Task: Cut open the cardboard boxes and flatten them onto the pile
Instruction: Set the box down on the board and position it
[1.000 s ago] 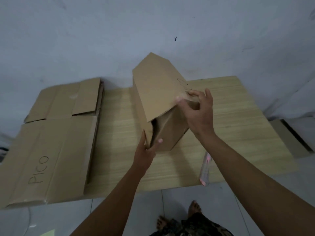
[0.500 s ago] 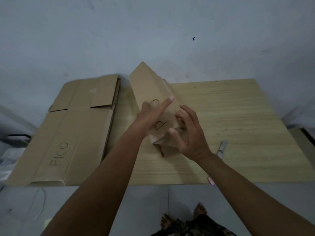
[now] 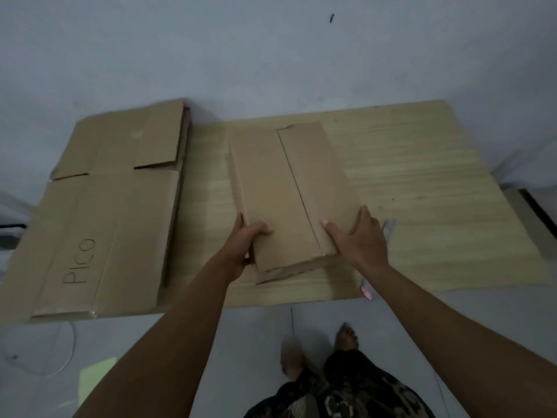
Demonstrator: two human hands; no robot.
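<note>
A brown cardboard box (image 3: pixel 283 188) lies flattened on the wooden table (image 3: pixel 422 182), long side pointing away from me, a seam running down its top face. My left hand (image 3: pixel 241 245) grips its near left corner, fingers curled over the top. My right hand (image 3: pixel 358 236) rests on the near right corner, fingers spread, the index finger straight along the top and the thumb against the right edge. To the left lies the pile of flattened boxes (image 3: pixel 99 212), its top sheet marked "PICO".
A cutter with a pink end (image 3: pixel 366 292) lies on the table under my right forearm, near the front edge. A pale flat object (image 3: pixel 530 218) stands off the table's right side. My feet (image 3: pixel 316 351) are on the tiled floor below.
The box stood tilted up and partly open; now it lies pressed flat on the table. Both hands have moved to its near corners. The camera has tipped further down.
</note>
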